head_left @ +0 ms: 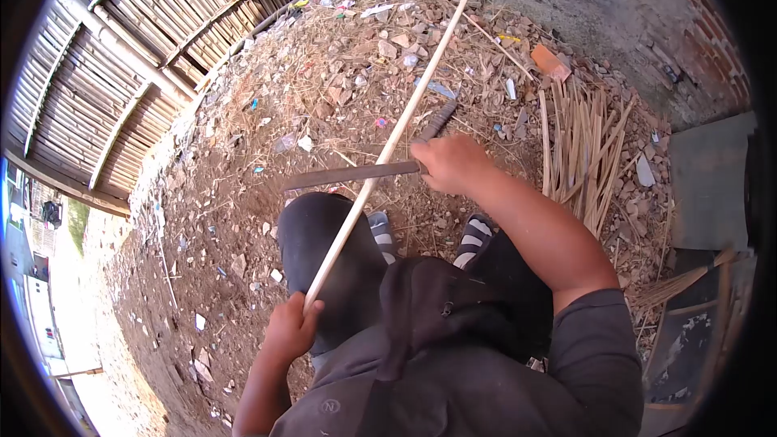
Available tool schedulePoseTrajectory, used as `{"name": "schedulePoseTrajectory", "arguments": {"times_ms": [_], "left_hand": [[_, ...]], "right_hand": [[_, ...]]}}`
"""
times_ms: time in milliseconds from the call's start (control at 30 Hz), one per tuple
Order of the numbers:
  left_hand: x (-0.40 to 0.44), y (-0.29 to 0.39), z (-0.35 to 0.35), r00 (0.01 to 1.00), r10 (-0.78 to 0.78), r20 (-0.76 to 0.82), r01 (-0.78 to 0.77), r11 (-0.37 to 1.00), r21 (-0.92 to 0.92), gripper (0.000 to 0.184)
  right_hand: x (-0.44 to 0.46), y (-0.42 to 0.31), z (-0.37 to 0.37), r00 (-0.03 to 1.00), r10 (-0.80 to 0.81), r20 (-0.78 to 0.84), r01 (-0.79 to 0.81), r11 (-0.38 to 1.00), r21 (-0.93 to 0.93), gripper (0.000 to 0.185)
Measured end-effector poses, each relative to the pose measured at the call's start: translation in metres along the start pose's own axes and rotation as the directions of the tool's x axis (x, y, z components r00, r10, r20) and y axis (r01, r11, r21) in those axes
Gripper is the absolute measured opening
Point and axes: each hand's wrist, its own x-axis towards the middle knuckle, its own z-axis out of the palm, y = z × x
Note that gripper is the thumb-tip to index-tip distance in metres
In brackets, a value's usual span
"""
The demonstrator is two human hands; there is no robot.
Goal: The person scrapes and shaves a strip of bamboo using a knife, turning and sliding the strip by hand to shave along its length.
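Note:
My left hand (pixel 291 326) is closed round the near end of a long, pale bamboo strip (pixel 405 117). The strip slants away from me over my left knee, its far end near the rubble at the top. In my right hand (pixel 455 164), fingers wrapped tight, is a knife with a long, dark, straight blade (pixel 344 176). That blade points left and crosses the strip just beyond my knee. A dark ridged rod (pixel 439 119) shows past the right fist; I cannot tell whether it belongs to the knife.
Many split strips (pixel 584 146) lie in a pile on the right. Broken brick, straw and litter cover the dirt ground (pixel 235 251). A bamboo fence (pixel 186 8) stands at the upper left, a brick wall (pixel 599 0) at the upper right. Dark panels (pixel 712 186) are at the right edge.

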Motion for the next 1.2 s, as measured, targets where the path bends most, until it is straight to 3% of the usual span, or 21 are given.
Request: {"name": "schedulePoseTrajectory", "arguments": {"times_ms": [67, 167, 267, 400, 500, 600, 633, 733, 833, 933, 1033, 1167, 1200], "left_hand": [[0.006, -0.003, 0.002, 1.000, 0.015, -0.018, -0.015, 1.000, 0.007, 0.039], [-0.002, -0.005, 0.003, 1.000, -0.010, 0.002, 0.010, 0.999, -0.032, 0.039], [0.000, -0.001, -0.002, 1.000, -0.007, 0.006, 0.007, 1.000, -0.029, 0.040], [0.004, -0.006, 0.003, 0.999, 0.042, -0.018, -0.041, 0.999, 0.029, 0.041], [-0.004, 0.001, 0.005, 1.000, 0.002, -0.016, -0.001, 1.000, 0.030, 0.041], [0.002, 0.003, -0.001, 1.000, -0.002, -0.022, 0.003, 0.999, 0.034, 0.041], [0.001, 0.000, -0.001, 1.000, -0.001, -0.007, 0.001, 0.999, 0.041, 0.040], [0.001, -0.003, -0.001, 1.000, -0.001, 0.012, 0.001, 1.000, 0.009, 0.039], [0.000, -0.003, 0.003, 1.000, -0.007, -0.001, 0.007, 1.000, 0.010, 0.039], [0.001, -0.005, 0.001, 1.000, 0.011, -0.021, -0.011, 1.000, 0.025, 0.039], [0.002, -0.007, -0.001, 1.000, 0.001, 0.000, -0.001, 0.999, 0.042, 0.038], [0.007, -0.003, -0.003, 0.999, 0.004, 0.054, -0.004, 1.000, 0.000, 0.041], [0.008, -0.004, -0.006, 0.997, 0.008, 0.073, -0.006, 1.000, -0.018, 0.042]], "right_hand": [[-0.001, -0.005, 0.004, 0.997, -0.073, 0.024, 0.074, 0.997, -0.035, 0.025], [0.010, 0.020, 0.006, 0.981, 0.191, 0.023, -0.193, 0.975, 0.112, 0.025], [0.003, 0.015, 0.002, 0.992, 0.112, -0.051, -0.107, 0.989, 0.100, 0.024], [0.001, -0.008, 0.001, 0.999, -0.035, 0.041, 0.037, 0.999, -0.033, 0.024], [0.010, 0.030, 0.013, 0.971, 0.230, -0.061, -0.203, 0.934, 0.295, 0.023], [0.005, 0.027, 0.009, 0.981, 0.179, -0.081, -0.171, 0.981, 0.095, 0.024], [0.002, 0.024, 0.005, 0.986, 0.149, -0.075, -0.139, 0.982, 0.130, 0.025], [-0.003, 0.001, -0.004, 0.999, -0.034, 0.006, 0.034, 0.999, -0.001, 0.027], [0.003, 0.029, 0.010, 0.969, 0.236, -0.067, -0.214, 0.947, 0.241, 0.029], [0.007, 0.062, 0.004, 0.873, 0.432, -0.227, -0.384, 0.895, 0.229, 0.018], [-0.004, 0.053, -0.018, 0.948, 0.317, -0.035, -0.309, 0.940, 0.147, 0.031], [-0.008, 0.013, -0.013, 0.999, -0.045, 0.009, 0.045, 0.999, -0.006, 0.029], [-0.007, 0.015, -0.010, 1.000, -0.005, 0.011, 0.004, 0.997, 0.076, 0.028]]}}
